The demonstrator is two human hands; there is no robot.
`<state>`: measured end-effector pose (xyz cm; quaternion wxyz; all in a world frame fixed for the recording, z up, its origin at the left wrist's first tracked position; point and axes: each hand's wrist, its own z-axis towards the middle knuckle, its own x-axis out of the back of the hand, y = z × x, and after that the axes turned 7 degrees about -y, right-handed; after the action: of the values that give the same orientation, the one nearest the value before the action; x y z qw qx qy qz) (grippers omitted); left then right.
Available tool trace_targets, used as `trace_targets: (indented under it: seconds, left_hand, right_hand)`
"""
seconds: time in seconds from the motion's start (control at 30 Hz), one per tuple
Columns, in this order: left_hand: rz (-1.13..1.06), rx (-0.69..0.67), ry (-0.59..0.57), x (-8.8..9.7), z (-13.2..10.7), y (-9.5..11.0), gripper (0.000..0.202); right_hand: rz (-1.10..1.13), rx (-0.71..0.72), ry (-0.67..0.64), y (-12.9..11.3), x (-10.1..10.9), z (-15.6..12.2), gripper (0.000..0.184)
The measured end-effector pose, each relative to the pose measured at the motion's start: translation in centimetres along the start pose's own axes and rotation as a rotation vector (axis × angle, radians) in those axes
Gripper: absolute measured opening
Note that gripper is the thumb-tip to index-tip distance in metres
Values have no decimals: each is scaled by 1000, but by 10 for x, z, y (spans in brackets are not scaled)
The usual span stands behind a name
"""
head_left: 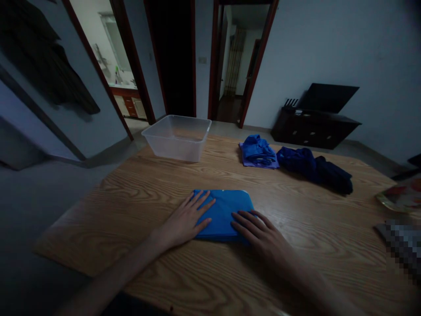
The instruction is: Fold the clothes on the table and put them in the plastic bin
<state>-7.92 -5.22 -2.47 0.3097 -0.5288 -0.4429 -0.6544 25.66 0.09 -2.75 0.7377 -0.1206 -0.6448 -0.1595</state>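
A folded bright blue cloth (226,206) lies flat on the wooden table (138,193) in front of me. My left hand (186,219) rests on the cloth's left edge with its fingers stretched out and spread. My right hand (259,232) lies flat on the cloth's lower right corner, fingers extended too. Neither hand grips anything.
A clear plastic tub (177,137) stands at the table's far left. A crumpled blue cloth on a lilac one (258,151) and a dark navy garment (315,169) lie at the far right. A patterned plate (399,197) sits at the right edge. Doorways and a dark cabinet (315,125) are behind.
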Motion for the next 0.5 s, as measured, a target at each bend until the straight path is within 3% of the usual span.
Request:
trace_targets:
  seconds: [0.13,0.23,0.33,0.43,0.5]
  left_hand:
    - [77,89,70,-34,-33,51,84]
    - [84,5,119,-52,-55,96,115]
    - [48,-26,140,-41,-49,116,96]
    - [-26,-113,65,-15,-18,109,68]
    - [-54,-181,0,-4,1,99,60]
  right_hand:
    - [-11,-59,-10,37,6,-25,53]
    - [163,-207,1,62,19,-43,51]
    - [442,-385,34,74,28,-42,53]
    - [577,-584,80,78,25,-22,55]
    - [550,-606,84,79,19,-4,55]
